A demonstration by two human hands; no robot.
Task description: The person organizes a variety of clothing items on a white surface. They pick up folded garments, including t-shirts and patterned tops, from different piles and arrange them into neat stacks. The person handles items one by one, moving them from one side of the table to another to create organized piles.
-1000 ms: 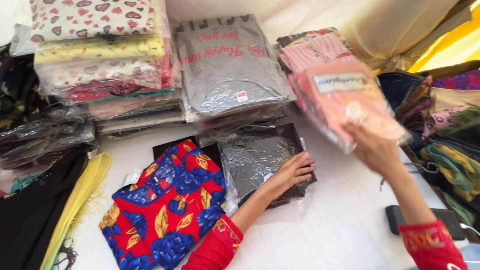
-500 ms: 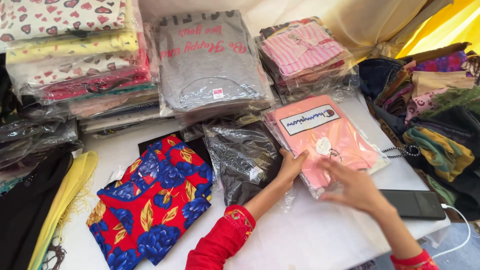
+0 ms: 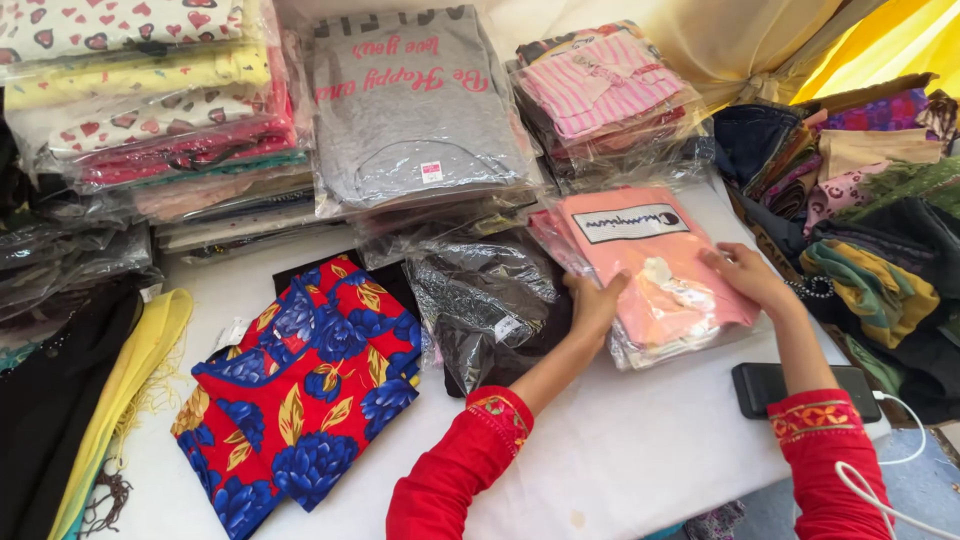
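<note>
We've got the pink packet [image 3: 655, 275] flat between both grips, left hand [image 3: 594, 300] clasping its near-left edge, right hand [image 3: 745, 277] lying open-palmed on its right side.

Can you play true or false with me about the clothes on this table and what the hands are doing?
1. Both hands are on the pink packet. True: the left hand grips its near left edge and the right hand lies flat on its right side.
2. The pink packet is held up in the air. False: it lies on the white table.
3. The red and blue flowered cloth is wrapped in plastic. False: it lies bare on the table.
4. A dark phone lies by the right arm. True.
5. The grey shirt pile is nearest the person. False: it sits at the far side.
</note>
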